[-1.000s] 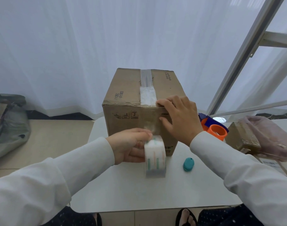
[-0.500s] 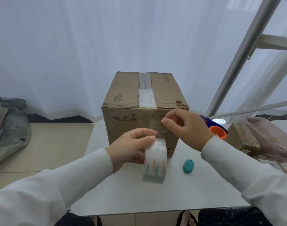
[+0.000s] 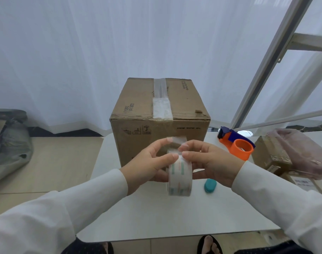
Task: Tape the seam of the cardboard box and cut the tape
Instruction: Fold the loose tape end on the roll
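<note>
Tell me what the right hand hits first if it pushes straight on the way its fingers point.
Likely the left hand: the right hand points left across the tape roll they share.

- The cardboard box (image 3: 160,114) at the frame's centre carries three small square handling pictograms (image 3: 136,130) in a row at the upper left of its front face; what they depict is too small to make out.
- A short dark printed line (image 3: 188,128) runs along the upper right of that front face, unreadable.
- On the box top, left half, a two-line print (image 3: 129,108) runs sideways; its characters cannot be read.
- On the top's right half, near the far edge, a small sideways print (image 3: 185,87) is likewise illegible.
- A white label (image 3: 303,182) on a carton at the right edge bears lines too blurred to read.
</note>
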Tool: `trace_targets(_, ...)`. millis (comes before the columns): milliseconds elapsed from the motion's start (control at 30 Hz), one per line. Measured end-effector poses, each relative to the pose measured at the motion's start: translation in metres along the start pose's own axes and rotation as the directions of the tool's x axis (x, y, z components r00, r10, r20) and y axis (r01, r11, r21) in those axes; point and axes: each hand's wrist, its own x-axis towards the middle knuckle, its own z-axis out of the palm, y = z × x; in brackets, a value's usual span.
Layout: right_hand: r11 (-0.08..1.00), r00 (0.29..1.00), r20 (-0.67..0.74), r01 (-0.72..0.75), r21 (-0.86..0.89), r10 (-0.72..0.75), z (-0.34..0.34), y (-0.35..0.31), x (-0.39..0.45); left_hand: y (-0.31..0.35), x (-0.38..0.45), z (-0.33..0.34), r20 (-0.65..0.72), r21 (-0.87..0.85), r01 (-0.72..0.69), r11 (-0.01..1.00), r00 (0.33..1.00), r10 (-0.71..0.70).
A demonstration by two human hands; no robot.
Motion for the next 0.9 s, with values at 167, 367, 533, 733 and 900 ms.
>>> trace_targets(167,0.995,0.995,0.005,0.096,-0.038,-0.096,0.0,0.003,-0.002,0.003,0.003,0.002,-0.095,-0.045,0.072,0.996,0.993,-0.076)
trace_targets(367,0.995,0.995,-0.041,0.091,-0.044,-0.093,0.006,-0.002,-0.001,0.006,0.003,-0.002,-0.125,-0.162,0.111,0.981,0.983,-0.132)
trace_targets(533,0.983,0.988,-0.047,0.143,-0.118,-0.149,0.01,-0.003,-0.004,0.004,0.002,-0.002,-0.121,-0.06,0.079,0.995,0.989,-0.086)
trace_targets(733,0.966,0.978,-0.021,0.201,-0.161,-0.206,0.011,-0.003,-0.004,0.002,0.001,-0.006,-0.077,-0.028,0.041,0.999,0.996,-0.043)
trace_targets(900,0.956,0.976,-0.022,0.207,-0.209,-0.216,0.011,0.002,0.0,0.001,0.002,-0.004,-0.092,0.017,0.011,1.0,0.996,-0.009)
